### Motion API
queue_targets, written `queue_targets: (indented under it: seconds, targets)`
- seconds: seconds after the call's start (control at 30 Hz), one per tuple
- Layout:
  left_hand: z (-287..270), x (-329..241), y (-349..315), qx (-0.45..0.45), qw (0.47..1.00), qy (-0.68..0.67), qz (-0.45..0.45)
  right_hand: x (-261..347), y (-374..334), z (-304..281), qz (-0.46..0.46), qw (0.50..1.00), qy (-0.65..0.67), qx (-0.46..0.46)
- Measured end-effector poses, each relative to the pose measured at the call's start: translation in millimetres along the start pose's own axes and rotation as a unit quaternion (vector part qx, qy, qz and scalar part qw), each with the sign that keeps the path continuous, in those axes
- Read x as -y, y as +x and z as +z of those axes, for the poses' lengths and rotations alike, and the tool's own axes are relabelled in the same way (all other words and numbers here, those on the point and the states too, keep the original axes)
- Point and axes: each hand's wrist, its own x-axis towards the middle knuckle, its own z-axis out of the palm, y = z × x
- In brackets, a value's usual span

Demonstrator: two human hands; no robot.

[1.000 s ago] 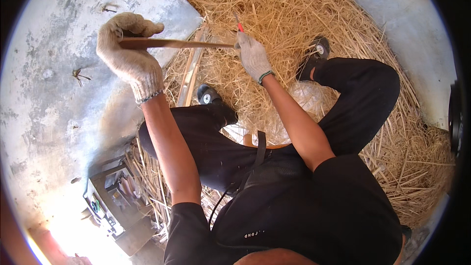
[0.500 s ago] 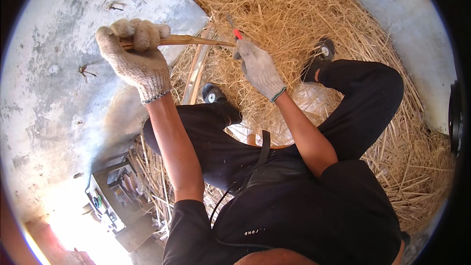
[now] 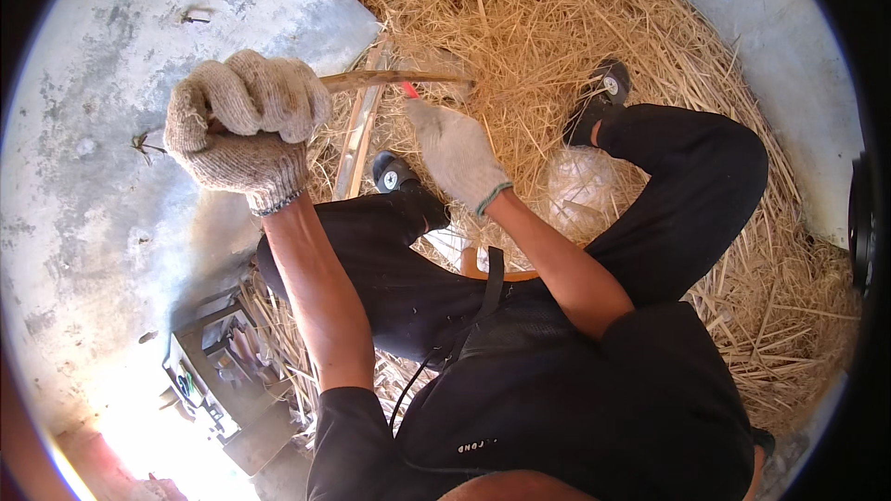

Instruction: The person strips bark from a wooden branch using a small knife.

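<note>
My left hand (image 3: 246,121), in a beige knitted glove, is closed in a fist around one end of a tan bamboo strip (image 3: 371,77). The strip reaches out to the right with a slight bend, its thin end over the straw. My right hand (image 3: 455,148), gloved the same way, is closed just below the strip. From its fingers shows the red part of a knife (image 3: 410,90); the blade cannot be made out now, and the glove hides most of the handle.
Long wooden strips (image 3: 357,139) lie beside my left shoe (image 3: 394,173). Straw-like shavings (image 3: 520,0) spread over the floor. A pale stained wall (image 3: 102,176) stands at left, another at right. An open box (image 3: 218,371) with small items sits lower left. Clear plastic (image 3: 580,186) lies between my legs.
My right hand has moved left along the strip with the knife, toward my left hand. My left fist has turned and shifted slightly left and down, and the strip's far end now shows past the knife.
</note>
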Motion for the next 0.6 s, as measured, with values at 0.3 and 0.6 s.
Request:
queue_targets:
  seconds: [0.3,0.6]
  targets:
    - [31,4,1,-0.155,0.980,0.123,-0.035,32,-10,-24,-0.010,1.000,-0.019,0.013]
    - [40,3,-11,-0.134,0.987,0.084,-0.010,-63,17,-12,0.098,0.990,-0.104,0.010]
